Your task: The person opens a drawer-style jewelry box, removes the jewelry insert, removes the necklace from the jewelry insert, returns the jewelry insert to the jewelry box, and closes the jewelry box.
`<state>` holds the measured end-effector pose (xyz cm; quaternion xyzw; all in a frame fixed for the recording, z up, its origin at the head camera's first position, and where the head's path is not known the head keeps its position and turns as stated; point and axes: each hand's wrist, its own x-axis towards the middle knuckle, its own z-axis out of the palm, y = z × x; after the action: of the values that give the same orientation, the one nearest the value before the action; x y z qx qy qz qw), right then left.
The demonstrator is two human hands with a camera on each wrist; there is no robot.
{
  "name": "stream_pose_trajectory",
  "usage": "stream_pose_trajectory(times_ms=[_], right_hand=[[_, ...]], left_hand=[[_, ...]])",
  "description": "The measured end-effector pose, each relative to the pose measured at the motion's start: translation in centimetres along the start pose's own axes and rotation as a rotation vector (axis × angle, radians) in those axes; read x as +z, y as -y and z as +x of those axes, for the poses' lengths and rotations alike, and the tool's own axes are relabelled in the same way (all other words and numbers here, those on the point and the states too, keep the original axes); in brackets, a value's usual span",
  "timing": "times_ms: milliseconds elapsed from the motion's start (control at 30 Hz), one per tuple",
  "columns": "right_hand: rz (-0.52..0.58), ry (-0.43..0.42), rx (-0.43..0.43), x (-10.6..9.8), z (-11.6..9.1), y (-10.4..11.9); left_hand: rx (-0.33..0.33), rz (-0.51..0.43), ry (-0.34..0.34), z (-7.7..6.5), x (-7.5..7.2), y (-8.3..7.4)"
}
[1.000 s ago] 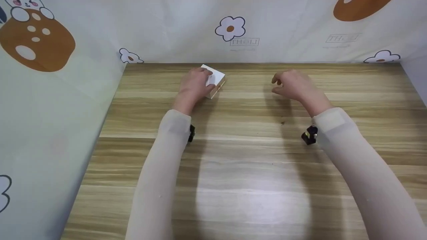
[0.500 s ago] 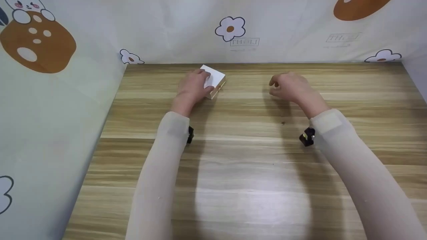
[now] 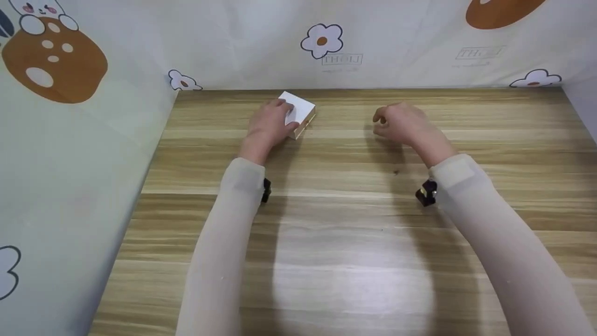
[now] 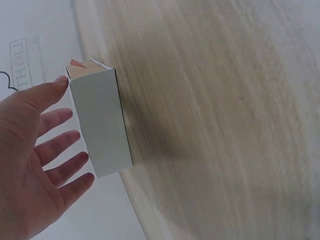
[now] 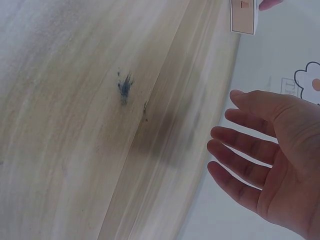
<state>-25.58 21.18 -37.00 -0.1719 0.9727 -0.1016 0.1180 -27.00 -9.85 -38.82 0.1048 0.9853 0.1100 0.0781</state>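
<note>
Near the back edge of the table, a small white box [image 3: 302, 108] lies flat and turned at an angle. My left hand [image 3: 268, 121] rests on its left part, thumb at the near corner. In the left wrist view the fingers [image 4: 62, 145] are spread and slightly bent along the upper edge of the box [image 4: 105, 125], whose short end is peach-coloured with a small tab. My right hand [image 3: 402, 123] hovers over the wood to the right, apart from the box. Its fingers [image 5: 240, 165] are loosely curved and hold nothing.
The wood-grain table [image 3: 345, 186] meets a pale patterned sheet [image 3: 252, 46] at the back, with more sheeting on both sides. A dark smudge [image 5: 125, 89] marks the surface near my right hand. A small black camera [image 3: 426, 192] sits at the right wrist.
My right hand has drifted a little to the left, towards the box. The left hand and the box have barely moved.
</note>
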Motion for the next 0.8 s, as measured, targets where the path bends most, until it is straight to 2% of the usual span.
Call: stream_pose_trajectory(times_ms=[267, 600, 800], right_hand=[[-0.011, 0.004, -0.021, 0.1, 0.1, 0.6], [0.001, 0.003, -0.018, 0.1, 0.1, 1.4], [0.011, 0.005, -0.028, 0.1, 0.1, 1.7]], left_hand=[[-0.017, 0.004, 0.008, 0.1, 0.2, 0.1], [-0.08, -0.074, 0.052, 0.0, 0.3, 0.0], [-0.086, -0.063, 0.058, -0.2, 0.1, -0.2]])
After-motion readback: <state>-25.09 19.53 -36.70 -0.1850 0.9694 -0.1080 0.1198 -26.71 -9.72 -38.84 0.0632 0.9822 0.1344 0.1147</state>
